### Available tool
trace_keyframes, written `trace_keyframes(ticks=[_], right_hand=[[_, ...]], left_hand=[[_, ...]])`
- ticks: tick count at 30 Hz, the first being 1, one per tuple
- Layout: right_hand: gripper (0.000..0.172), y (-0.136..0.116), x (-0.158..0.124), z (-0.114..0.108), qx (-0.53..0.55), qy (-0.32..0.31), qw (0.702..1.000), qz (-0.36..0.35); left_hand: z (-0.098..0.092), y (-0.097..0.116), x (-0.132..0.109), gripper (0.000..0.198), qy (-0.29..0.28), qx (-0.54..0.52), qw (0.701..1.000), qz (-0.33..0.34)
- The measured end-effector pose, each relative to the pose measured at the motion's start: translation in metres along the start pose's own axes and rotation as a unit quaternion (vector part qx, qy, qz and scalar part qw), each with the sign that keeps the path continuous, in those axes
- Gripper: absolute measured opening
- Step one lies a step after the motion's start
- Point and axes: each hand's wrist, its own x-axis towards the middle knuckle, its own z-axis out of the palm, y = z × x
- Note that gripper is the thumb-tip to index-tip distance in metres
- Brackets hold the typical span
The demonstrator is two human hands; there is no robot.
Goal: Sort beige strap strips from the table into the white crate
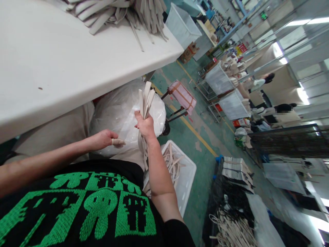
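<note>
My right hand point(145, 126) is closed round a small bundle of pale beige fabric strips point(147, 97). Their upper ends fan out above the fist, and the rest hangs down along my forearm. My left hand point(104, 139) is to the left, apart from the bundle, over my lap. A beige wrap covers one of its fingers, which points out to the right; I see nothing held there. By my right forearm, on the floor side, is a white plastic bin point(189, 183) with loose strips point(172, 164) inside, partly hidden by the arm.
A white-topped table point(64, 65) stands close on the left, with piled grey-beige strips point(110, 13) at its far edge. A large clear plastic bag point(115, 106) bulges under it. Beyond are a pink-covered stool point(183, 96), white carts point(219, 79) and more strips point(231, 228) at lower right.
</note>
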Motion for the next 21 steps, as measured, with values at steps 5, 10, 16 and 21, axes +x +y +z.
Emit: trace_keyframes(ticks=[5,10,16,21], right_hand=[[0.061,0.023,-0.051,-0.009,0.108,-0.129,0.984,0.062],[0.06,0.035,-0.109,-0.01,0.054,-0.168,0.979,0.104],[0.05,0.037,-0.143,-0.005,-0.001,-0.087,0.992,0.088],[0.045,0.036,-0.145,0.003,-0.043,-0.059,0.992,0.099]], left_hand=[[0.002,0.02,-0.004,0.017,0.043,-0.141,0.989,-0.01],[0.011,0.037,-0.004,0.024,0.103,-0.332,0.936,-0.045],[0.02,0.041,-0.001,0.024,0.084,-0.36,0.927,-0.061],[0.023,0.033,0.0,0.021,0.062,-0.298,0.952,-0.012]])
